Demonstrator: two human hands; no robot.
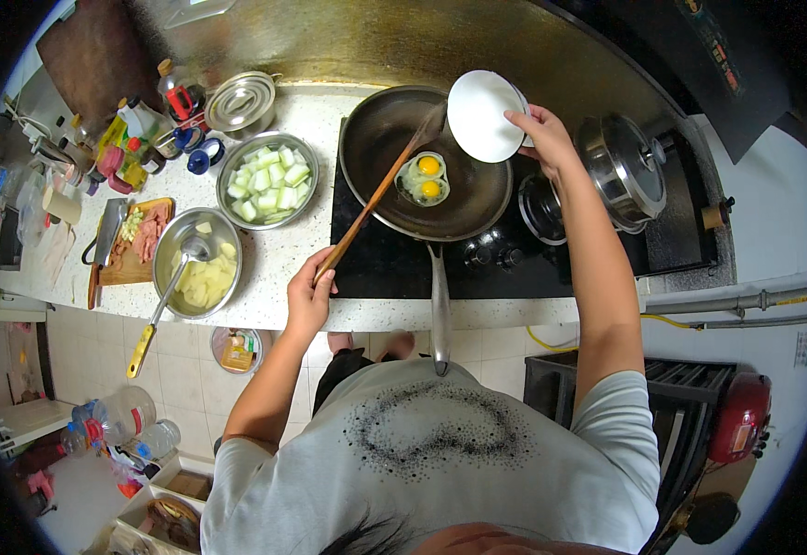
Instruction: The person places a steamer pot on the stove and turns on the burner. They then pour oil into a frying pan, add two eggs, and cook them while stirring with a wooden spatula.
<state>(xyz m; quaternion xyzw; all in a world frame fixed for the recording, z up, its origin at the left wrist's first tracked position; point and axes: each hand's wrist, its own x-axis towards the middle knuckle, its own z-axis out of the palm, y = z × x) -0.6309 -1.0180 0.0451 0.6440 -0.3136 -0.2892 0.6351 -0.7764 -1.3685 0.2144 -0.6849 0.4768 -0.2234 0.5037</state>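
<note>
Two raw eggs with whole yolks [425,178] lie together in a dark frying pan [473,208] on the black cooktop [376,274]. My left hand [311,290] grips the handle end of a wooden spatula [384,186]. The spatula slants across the pan, its head near the far wall and partly behind the bowl. With my right hand [546,139] I hold a white bowl [483,114] by its rim, tipped over the pan's right far side. The bowl's inside looks empty. The pan's metal handle [440,305] points toward my body, over the counter edge.
Left of the cooktop stand metal bowls of cut pale-green vegetable [271,177] and sliced potato-like pieces [202,284], the latter with a ladle [167,298]. A cutting board [122,272] holds meat and a cleaver [108,225]. Bottles [181,94] crowd behind; a lidded pot [622,170] stands right.
</note>
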